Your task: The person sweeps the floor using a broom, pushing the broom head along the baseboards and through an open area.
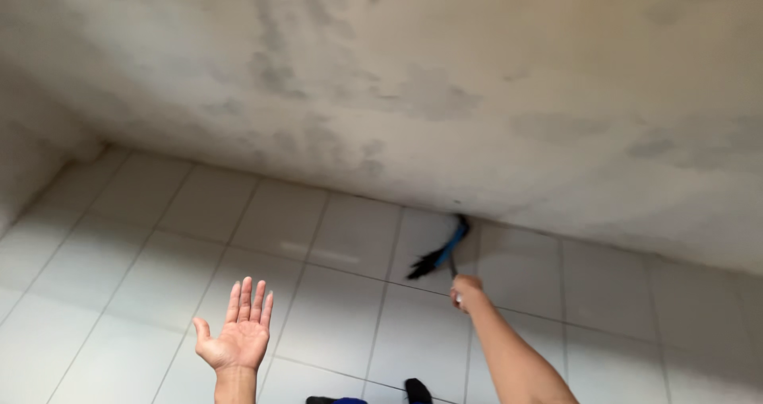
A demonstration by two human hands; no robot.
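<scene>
Bristles of a blue-backed broom (442, 251) lay where the white tiled floor (111, 277) met the stained wall (413, 70), the head slanting from about seven o'clock up to one o'clock. The right hand (466, 291) was clamped on the thin handle just below the head, so the broom stood at roughly eleven o'clock from that hand and well apart from the other. The left hand (240, 331) hung bare, palm up, fingers spread, holding nothing, off at nine o'clock. Dark shapes (373, 394) at the bottom edge were perhaps feet or footwear; the view cut them off.
</scene>
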